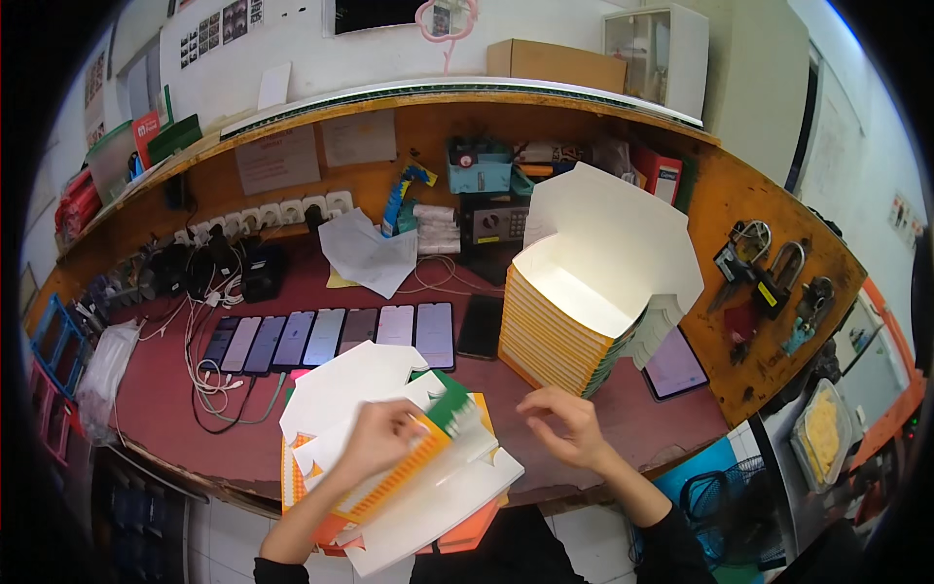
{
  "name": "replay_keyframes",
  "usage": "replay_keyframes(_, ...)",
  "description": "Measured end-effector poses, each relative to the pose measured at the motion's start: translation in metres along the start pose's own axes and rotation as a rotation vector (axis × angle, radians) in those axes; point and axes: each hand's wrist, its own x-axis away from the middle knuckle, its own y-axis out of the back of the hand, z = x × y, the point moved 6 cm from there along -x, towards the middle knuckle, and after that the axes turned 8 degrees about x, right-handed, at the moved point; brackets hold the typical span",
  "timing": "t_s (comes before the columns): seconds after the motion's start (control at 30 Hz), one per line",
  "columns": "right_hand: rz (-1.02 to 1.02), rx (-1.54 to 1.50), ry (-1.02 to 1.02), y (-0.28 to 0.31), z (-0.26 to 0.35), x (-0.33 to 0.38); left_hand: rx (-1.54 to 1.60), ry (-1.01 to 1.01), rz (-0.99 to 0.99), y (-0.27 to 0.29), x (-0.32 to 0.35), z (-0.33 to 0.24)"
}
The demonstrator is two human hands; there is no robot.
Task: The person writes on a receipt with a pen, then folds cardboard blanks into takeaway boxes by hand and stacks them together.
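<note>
In front of me lies a partly folded cardboard box (438,506), white inside, with yellow-orange patterned and green outer panels. My left hand (381,436) is closed on its raised yellow panel, which is slightly blurred. More flat cartons show beneath it, some orange. My right hand (567,426) hovers just right of the box with bent fingers apart and nothing in them. Beyond that hand stands a tall stack of nested boxes (555,336), yellow-striped outside and white inside, the top one with its lid flaps raised.
A row of several smartphones (326,336) lies across the red desktop, left of a dark phone (480,326). Another phone (675,365) lies beside the box stack. Cables (204,292) tangle at the left. Padlocks (769,268) hang on the right wooden panel.
</note>
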Motion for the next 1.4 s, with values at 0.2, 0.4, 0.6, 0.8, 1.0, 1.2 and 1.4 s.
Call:
replay_keyframes(0.2,0.409,-1.098,-0.015,-0.066,0.055,-0.036,-0.206,-0.794,-0.353,0.04,0.04,-0.149)
replay_keyframes(0.4,-0.07,-0.089,0.316,-0.049,0.074,-0.101,0.478,-0.68,-0.485,0.025,0.0,-0.185)
replay_keyframes(0.6,-0.304,0.335,0.627,-0.035,0.096,-0.122,0.846,-0.842,-0.146,0.082,0.001,-0.115)
replay_keyframes(0.8,0.298,-0.46,0.483,-0.043,0.093,-0.099,0.881,-0.804,-0.448,0.091,-0.01,-0.126)
replay_keyframes(1.0,-0.357,-0.377,0.671,-0.004,0.066,-0.113,0.839,-0.792,-0.383,0.027,-0.046,-0.127)
replay_keyframes(1.2,-0.334,-0.329,0.707,0.01,0.064,-0.114,1.05,-0.446,-0.32,0.025,-0.057,-0.131)
replay_keyframes(1.4,-0.544,-0.028,0.674,-0.014,0.054,-0.117,1.012,-0.328,-0.38,0.019,-0.063,-0.122)
